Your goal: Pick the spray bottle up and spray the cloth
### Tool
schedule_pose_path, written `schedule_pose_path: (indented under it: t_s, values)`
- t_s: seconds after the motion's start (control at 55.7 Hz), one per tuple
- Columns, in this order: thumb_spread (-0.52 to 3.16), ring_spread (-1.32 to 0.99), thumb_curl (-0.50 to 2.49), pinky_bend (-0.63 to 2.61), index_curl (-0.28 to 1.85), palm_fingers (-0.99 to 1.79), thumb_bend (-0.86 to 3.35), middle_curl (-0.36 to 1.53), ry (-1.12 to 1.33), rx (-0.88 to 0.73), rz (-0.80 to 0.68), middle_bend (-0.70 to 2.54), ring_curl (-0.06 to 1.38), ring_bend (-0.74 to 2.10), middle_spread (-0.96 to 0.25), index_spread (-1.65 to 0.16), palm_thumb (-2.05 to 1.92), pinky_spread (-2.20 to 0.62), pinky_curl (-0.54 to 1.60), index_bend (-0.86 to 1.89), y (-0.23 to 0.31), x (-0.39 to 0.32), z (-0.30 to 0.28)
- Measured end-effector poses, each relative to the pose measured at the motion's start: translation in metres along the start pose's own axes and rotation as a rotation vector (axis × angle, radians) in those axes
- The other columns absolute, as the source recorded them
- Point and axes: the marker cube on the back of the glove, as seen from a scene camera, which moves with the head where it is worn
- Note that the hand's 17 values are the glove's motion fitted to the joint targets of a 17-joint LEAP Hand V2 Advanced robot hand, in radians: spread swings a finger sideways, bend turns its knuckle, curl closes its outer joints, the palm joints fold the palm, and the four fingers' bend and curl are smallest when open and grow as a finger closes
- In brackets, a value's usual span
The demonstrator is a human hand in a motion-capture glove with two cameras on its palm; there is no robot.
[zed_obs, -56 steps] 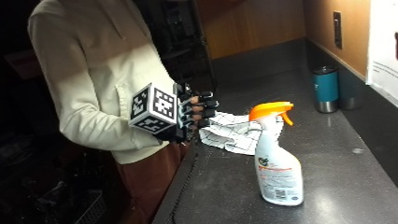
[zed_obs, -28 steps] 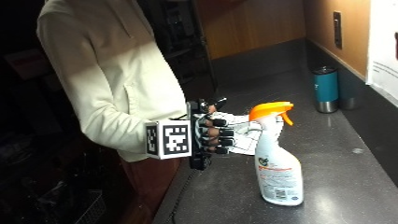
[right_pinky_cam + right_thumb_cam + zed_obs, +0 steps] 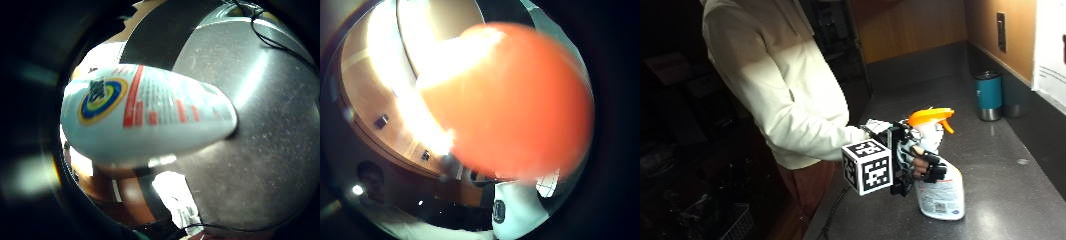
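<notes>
A white spray bottle [image 3: 941, 196] with an orange trigger head [image 3: 930, 117] stands upright on the dark grey counter [image 3: 1013, 190]. My gloved right hand [image 3: 923, 164] is at its neck, just under the trigger head, with fingers curled round it. The bottle's labelled body [image 3: 150, 115] fills the little finger side palm view, and the orange head [image 3: 515, 105] fills the thumb side view. The white cloth [image 3: 876, 124] lies on the counter behind my hand, mostly hidden by hand and glove.
A teal tumbler [image 3: 988, 95] stands at the back of the counter near the wall. The counter's front edge [image 3: 840, 200] runs just below my hand. A wood-panelled wall [image 3: 919, 25] closes the far end.
My hand has moved from over the cloth across to the spray bottle and closed its fingers round the neck. The bottle still stands in the same spot.
</notes>
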Motion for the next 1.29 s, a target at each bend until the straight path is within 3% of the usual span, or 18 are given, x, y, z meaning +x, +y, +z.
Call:
schedule_pose_path:
  t_s: [0.18,0.287,0.395,0.61,0.916,1.095,1.293]
  values:
    - [0.89,-0.03,0.4,0.27,0.25,0.56,-0.03,0.38,0.013,0.054,0.026,0.3,0.32,0.47,-0.02,-0.27,0.63,0.08,0.33,0.17,-0.019,-0.009,0.013]
    - [0.88,-0.08,0.41,0.12,0.3,1.04,0.0,0.4,0.048,0.045,0.032,0.39,0.33,0.51,-0.05,-0.23,0.71,0.04,0.28,0.27,-0.03,-0.011,0.022]
    - [0.75,-0.11,0.48,0.08,0.38,1.23,0.05,0.46,0.086,-0.001,0.01,0.51,0.39,0.6,-0.08,-0.2,0.9,0.0,0.25,0.32,-0.039,-0.012,0.031]
    - [0.4,-0.14,0.6,0.22,0.47,1.38,-0.01,0.5,0.321,-0.243,-0.115,0.58,0.44,0.63,-0.09,-0.17,0.99,-0.12,0.3,0.41,-0.043,-0.029,0.045]
    - [0.22,-0.16,0.68,0.28,0.52,1.39,-0.03,0.51,0.798,-0.743,-0.335,0.61,0.45,0.66,-0.11,-0.16,0.97,-0.18,0.35,0.45,0.032,-0.085,0.08]
    - [0.17,-0.16,0.7,0.29,0.53,1.39,-0.04,0.51,1.042,-0.864,-0.408,0.61,0.46,0.66,-0.11,-0.16,0.95,-0.19,0.36,0.47,0.09,-0.113,0.09]
    - [0.15,-0.16,0.72,0.29,0.53,1.39,-0.03,0.51,1.219,-0.895,-0.453,0.62,0.46,0.66,-0.11,-0.16,0.94,-0.2,0.36,0.47,0.137,-0.129,0.095]
